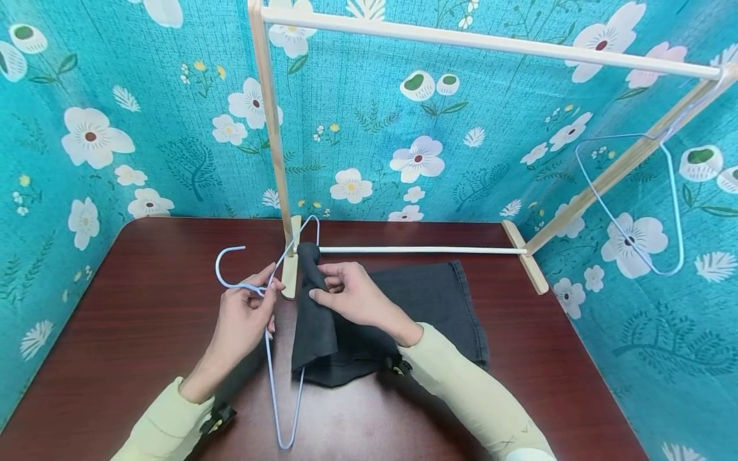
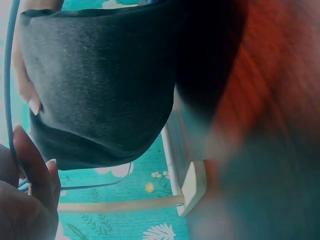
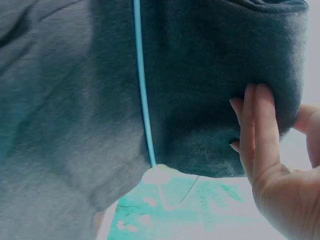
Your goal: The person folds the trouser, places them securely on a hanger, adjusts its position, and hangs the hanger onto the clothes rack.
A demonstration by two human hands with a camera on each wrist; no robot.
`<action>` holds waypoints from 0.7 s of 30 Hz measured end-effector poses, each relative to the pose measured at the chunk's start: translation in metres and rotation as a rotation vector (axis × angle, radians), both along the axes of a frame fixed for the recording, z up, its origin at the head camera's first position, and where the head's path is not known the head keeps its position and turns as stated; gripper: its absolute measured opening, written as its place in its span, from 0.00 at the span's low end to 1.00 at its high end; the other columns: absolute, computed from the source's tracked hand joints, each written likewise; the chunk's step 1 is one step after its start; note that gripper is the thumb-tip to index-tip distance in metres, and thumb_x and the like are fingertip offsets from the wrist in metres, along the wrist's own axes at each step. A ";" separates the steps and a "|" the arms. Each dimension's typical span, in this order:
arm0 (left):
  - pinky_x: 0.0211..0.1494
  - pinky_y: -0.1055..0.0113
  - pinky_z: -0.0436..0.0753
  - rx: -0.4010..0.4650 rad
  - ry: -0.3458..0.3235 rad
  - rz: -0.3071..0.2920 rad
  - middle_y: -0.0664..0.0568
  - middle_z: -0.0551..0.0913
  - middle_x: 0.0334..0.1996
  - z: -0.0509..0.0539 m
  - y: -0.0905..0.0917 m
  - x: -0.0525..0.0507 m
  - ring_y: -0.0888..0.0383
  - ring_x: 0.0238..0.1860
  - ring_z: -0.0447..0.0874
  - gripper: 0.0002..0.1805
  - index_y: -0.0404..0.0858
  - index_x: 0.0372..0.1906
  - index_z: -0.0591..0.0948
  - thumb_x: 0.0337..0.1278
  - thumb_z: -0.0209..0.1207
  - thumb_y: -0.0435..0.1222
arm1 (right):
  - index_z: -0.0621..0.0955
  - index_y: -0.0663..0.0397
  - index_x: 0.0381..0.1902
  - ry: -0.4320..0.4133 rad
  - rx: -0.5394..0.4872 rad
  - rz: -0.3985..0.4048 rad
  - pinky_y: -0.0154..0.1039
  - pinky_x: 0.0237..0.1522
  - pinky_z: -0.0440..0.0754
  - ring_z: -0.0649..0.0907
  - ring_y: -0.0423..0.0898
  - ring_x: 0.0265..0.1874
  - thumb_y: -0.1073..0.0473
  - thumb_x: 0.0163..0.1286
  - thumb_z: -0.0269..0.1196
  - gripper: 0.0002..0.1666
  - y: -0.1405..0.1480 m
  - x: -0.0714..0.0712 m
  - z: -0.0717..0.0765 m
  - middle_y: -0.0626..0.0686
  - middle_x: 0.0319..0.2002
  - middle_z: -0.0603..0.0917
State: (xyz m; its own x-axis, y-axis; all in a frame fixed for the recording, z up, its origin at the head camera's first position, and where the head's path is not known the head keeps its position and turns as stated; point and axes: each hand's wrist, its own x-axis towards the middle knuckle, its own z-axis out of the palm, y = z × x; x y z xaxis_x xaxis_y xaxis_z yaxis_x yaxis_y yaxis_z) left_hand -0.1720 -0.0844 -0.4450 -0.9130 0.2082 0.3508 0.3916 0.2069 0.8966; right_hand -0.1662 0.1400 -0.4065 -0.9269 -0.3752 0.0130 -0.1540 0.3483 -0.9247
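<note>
A light blue wire hanger (image 1: 271, 384) stands on its side above the table, its hook pointing left. My left hand (image 1: 245, 317) grips it near the neck, just under the hook. A dark grey garment (image 1: 423, 298) with a stitched hem lies on the table, and its left end is folded over the hanger's bar. That folded end is pinched by my right hand (image 1: 360, 296). In the right wrist view, the hanger bar (image 3: 143, 95) runs between layers of cloth, with fingers (image 3: 265, 130) on the cloth's near face and the thumb behind. The garment (image 2: 105, 85) fills much of the left wrist view.
A wooden rack with a white top rail (image 1: 490, 41) and a white lower bar (image 1: 421, 250) stands at the back of the dark red table (image 1: 144, 307). A second hanger (image 1: 674, 198) hangs at the rail's right end. Flowered blue cloth (image 1: 190, 115) covers the walls.
</note>
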 end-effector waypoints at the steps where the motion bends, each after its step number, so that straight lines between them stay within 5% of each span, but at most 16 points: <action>1: 0.13 0.71 0.76 0.001 -0.001 -0.001 0.41 0.87 0.35 0.001 0.000 0.000 0.64 0.09 0.75 0.21 0.28 0.65 0.77 0.71 0.56 0.27 | 0.78 0.66 0.64 0.007 -0.007 -0.005 0.33 0.38 0.86 0.91 0.43 0.38 0.66 0.71 0.64 0.24 0.000 0.000 0.003 0.59 0.44 0.91; 12: 0.12 0.71 0.75 0.025 0.006 -0.006 0.42 0.86 0.34 0.010 0.005 -0.002 0.63 0.08 0.73 0.20 0.27 0.64 0.78 0.71 0.56 0.27 | 0.75 0.67 0.68 0.031 -0.065 -0.055 0.39 0.43 0.88 0.91 0.47 0.44 0.66 0.72 0.64 0.28 0.001 -0.003 0.035 0.61 0.50 0.89; 21: 0.13 0.72 0.74 0.029 0.019 0.008 0.41 0.86 0.34 0.008 0.006 -0.003 0.64 0.08 0.73 0.20 0.28 0.64 0.78 0.71 0.57 0.27 | 0.75 0.65 0.68 0.043 -0.100 -0.089 0.41 0.45 0.88 0.91 0.48 0.44 0.66 0.71 0.63 0.28 0.006 -0.002 0.045 0.61 0.50 0.89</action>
State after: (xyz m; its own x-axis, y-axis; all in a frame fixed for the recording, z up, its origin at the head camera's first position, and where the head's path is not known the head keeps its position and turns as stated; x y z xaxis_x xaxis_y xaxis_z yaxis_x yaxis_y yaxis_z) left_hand -0.1752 -0.0785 -0.4367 -0.9077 0.1902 0.3741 0.4073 0.1847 0.8944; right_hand -0.1679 0.1463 -0.3617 -0.9543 -0.2862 0.0864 -0.1665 0.2685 -0.9488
